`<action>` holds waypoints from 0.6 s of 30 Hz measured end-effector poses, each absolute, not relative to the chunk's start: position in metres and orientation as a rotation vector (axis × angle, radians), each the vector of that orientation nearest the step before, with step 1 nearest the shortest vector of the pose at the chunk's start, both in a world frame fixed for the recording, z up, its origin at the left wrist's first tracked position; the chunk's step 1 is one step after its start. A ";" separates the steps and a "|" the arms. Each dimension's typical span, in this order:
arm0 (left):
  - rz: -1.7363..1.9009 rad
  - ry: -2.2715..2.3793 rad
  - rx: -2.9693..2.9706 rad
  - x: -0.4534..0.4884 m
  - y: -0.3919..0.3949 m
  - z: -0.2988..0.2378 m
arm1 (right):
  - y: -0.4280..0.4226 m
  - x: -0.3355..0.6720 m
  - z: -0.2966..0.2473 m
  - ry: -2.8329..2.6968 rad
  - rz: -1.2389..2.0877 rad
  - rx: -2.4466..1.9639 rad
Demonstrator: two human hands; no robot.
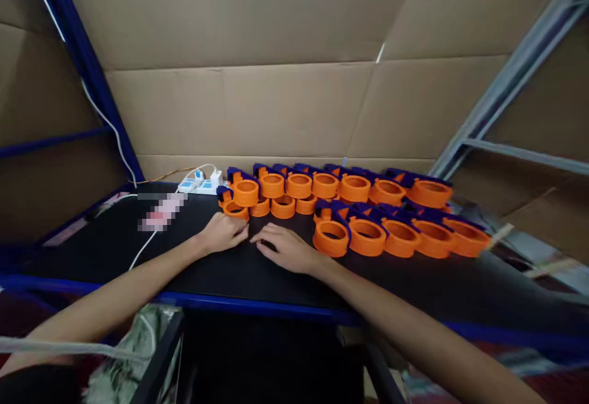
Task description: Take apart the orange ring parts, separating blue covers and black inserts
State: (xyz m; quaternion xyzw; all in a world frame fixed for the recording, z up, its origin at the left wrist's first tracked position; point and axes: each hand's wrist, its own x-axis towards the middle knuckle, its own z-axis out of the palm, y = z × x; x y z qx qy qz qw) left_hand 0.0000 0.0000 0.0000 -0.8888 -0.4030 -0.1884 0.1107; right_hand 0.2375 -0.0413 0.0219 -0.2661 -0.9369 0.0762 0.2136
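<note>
My left hand (224, 232) rests on the black tabletop (276, 281) with its fingers curled in, and nothing shows in it. Just in front of its knuckles is one of the orange rings with a dark blue clamp-like part (236, 209). Beside it, palm down, lies my right hand (286, 249); its fingers are loosely bent and the thumb is apart, holding nothing. A small gap separates the two hands. To the right of my right hand stands a front row of the same ringed parts (331, 238), close to my wrist but apart from it.
More orange rings (325, 184) stand stacked in a back row against the cardboard wall (285, 113). A white power strip (202, 185) with plugs and cables sits at the back left, near a pinkish, blurred-out item (163, 211). A blue metal frame (92, 67) borders the left.
</note>
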 end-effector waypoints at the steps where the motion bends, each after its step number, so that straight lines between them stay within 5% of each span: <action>1: -0.562 -1.206 -2.596 -0.001 0.002 0.000 | -0.041 0.238 0.021 -2.599 0.217 -0.741; 18: -0.501 -1.099 -2.824 -0.001 0.008 0.000 | -0.041 0.239 0.020 -2.614 0.205 -0.715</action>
